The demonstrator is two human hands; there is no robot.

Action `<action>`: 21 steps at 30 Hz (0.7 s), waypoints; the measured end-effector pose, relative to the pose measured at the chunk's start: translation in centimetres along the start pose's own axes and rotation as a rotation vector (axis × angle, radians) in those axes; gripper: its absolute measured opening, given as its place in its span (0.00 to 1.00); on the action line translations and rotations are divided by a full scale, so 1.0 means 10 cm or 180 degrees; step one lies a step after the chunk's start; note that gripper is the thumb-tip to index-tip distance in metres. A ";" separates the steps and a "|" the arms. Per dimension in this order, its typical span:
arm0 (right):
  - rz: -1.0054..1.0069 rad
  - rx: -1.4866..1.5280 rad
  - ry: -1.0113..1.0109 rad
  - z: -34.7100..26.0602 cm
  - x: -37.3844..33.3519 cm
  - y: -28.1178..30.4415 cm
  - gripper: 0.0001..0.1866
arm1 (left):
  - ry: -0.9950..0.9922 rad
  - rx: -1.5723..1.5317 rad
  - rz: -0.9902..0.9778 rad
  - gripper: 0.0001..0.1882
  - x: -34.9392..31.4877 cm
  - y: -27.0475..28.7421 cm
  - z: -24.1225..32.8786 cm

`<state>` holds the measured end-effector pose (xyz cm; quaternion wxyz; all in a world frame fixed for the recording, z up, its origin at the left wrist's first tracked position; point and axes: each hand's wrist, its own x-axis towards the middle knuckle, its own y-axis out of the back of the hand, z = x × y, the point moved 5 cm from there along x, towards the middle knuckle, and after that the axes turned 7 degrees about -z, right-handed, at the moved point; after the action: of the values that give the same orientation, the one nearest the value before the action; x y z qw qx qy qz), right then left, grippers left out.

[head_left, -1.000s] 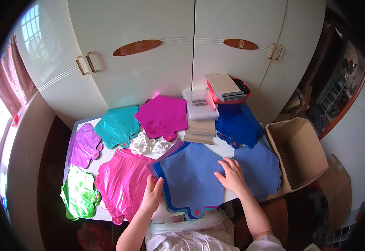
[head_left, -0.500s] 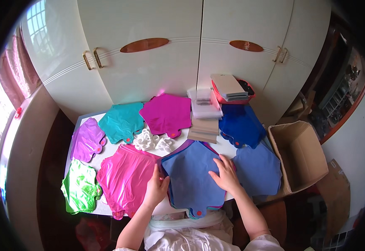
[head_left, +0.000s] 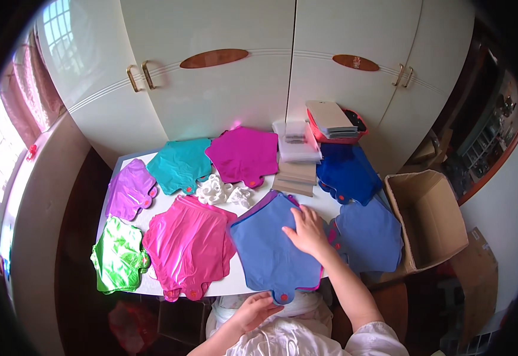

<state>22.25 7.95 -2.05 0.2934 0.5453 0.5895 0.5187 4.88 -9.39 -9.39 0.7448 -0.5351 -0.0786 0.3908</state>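
A white table [head_left: 323,207] carries the blue stack [head_left: 274,249] at both hands. Left of the left hand [head_left: 259,310] lie pink [head_left: 188,240], green [head_left: 118,255] and purple piles [head_left: 129,190]. Beyond the right hand [head_left: 307,230] are white bands [head_left: 211,191], cards [head_left: 297,177], and teal [head_left: 179,166], magenta [head_left: 244,155] and navy piles [head_left: 348,172]; right of it, a pale-blue pile [head_left: 367,237].

a glossy white cabinet [head_left: 223,98] with brass handles [head_left: 140,77] and brown oval plates [head_left: 214,58] fills the far side, behind a white table [head_left: 226,288]. daylight enters through a barred window [head_left: 1,145] on the left, beside a pink curtain [head_left: 36,83], and glints on the cabinet's left door. a pale wall [head_left: 505,187] stands at right; the dim recess [head_left: 478,136] there seems to hold shelving.
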 end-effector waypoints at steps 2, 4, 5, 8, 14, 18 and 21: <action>0.0082 -0.0059 0.0076 -0.07 0.01 -0.02 0.30 | 0.0234 -0.0074 -0.0063 0.19 0.10 -0.21 0.00; -0.0059 0.0079 0.0039 -0.07 0.02 -0.02 0.30 | 0.0409 -0.0129 0.0099 0.20 0.16 -0.39 -0.01; -0.0132 0.0155 0.0033 -0.09 0.04 -0.02 0.30 | 0.0467 -0.0368 0.0135 0.20 0.18 -0.41 -0.02; 0.0167 0.0216 0.0263 -0.01 0.11 0.04 0.26 | 0.0630 -0.1038 0.0168 0.19 0.21 -0.43 -0.06; -0.0240 0.0608 0.0392 -0.07 0.10 -0.03 0.24 | 0.0728 -0.1784 -0.0128 0.11 0.31 -0.28 -0.17; -0.0495 0.1237 0.0331 0.02 0.17 -0.02 0.24 | 0.0715 -0.1340 -0.0211 0.12 0.28 -0.11 -0.30; -0.0734 0.1667 0.0189 0.05 0.27 0.03 0.25 | 0.0557 -0.0193 0.0050 0.15 0.14 -0.16 -0.32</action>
<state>22.16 10.61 -1.31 0.1822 0.5165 0.7699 0.3277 8.32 -11.02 -9.71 0.7292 -0.5901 -0.0207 0.3458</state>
